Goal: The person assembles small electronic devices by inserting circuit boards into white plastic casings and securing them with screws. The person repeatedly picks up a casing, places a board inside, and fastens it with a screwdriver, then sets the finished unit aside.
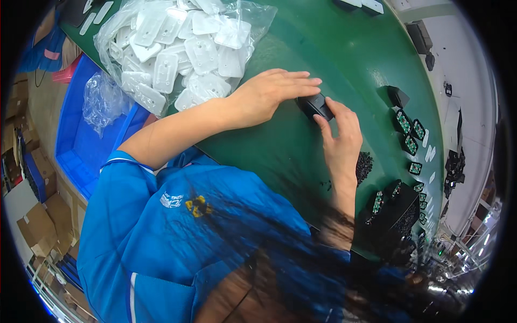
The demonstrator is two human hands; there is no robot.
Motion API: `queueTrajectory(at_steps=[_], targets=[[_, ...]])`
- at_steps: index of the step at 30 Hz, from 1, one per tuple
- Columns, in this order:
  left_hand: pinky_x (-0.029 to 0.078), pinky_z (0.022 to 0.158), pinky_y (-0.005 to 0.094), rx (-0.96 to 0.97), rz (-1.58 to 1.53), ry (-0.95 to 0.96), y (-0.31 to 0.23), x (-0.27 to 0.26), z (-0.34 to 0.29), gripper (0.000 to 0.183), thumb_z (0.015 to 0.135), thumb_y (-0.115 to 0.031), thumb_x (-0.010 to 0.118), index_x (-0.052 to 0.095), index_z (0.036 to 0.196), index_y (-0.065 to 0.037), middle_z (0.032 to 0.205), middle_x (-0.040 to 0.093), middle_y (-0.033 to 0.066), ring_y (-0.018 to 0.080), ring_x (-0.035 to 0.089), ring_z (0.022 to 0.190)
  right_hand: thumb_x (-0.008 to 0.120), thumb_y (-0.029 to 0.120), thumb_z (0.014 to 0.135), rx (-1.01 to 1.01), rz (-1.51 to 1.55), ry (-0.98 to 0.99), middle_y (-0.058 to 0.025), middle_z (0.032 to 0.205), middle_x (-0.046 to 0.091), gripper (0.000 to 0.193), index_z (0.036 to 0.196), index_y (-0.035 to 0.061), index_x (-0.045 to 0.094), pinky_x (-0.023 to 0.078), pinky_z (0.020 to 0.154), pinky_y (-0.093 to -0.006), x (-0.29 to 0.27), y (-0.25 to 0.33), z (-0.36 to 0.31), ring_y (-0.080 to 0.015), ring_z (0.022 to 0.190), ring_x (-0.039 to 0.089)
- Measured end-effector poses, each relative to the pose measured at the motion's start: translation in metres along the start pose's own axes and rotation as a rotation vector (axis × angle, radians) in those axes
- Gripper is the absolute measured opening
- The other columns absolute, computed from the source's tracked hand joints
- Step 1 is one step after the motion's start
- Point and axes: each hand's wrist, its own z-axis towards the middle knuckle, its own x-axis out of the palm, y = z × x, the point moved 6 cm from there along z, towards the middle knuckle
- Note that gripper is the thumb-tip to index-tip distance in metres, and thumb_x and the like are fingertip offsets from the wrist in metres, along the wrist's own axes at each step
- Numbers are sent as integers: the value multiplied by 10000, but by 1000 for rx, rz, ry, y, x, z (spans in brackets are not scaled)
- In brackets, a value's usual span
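A small black plastic case (315, 106) lies on the green tabletop in front of me, between my two hands. My left hand (264, 94) reaches over from the left, its fingers stretched out straight along the case's far end; its thumb is hidden. My right hand (343, 132) grips the near right end of the case between thumb and forefinger. Beside my left forearm stands a clear plastic bag (258, 19) full of white translucent plastic covers (202, 54). A heap of small black parts (364, 166) lies just right of my right wrist.
Several black casings with green circuit boards (410, 144) line the table's right side, near a black block-shaped case (398, 97). A dark box (396, 215) sits beyond my right forearm. At left, a blue bin (75, 140) holds crumpled clear plastic (105, 102). Hair blurs the lower view.
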Motion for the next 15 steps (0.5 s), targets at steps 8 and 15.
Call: queueTrajectory(at_steps=[8,15], targets=[[333,1055,416,40,200,123,-5,4,-4,547,780,52,515,514,1294,-134,1389,467,4,223,404,1307,667,104,788,-118,-274,-44,-115,1067,592,341,1113,28,597,507,754,-363,13,11,-8,-281,922,580],[460,943,387,291,390,73,-19,5,6,533,725,-70,654,506,1229,24,1313,505,139,281,537,1143,677,123,783,-54,15,29,-110,1015,623,338,1101,34,608,494,743,-366,2,-6,4,-260,901,588]])
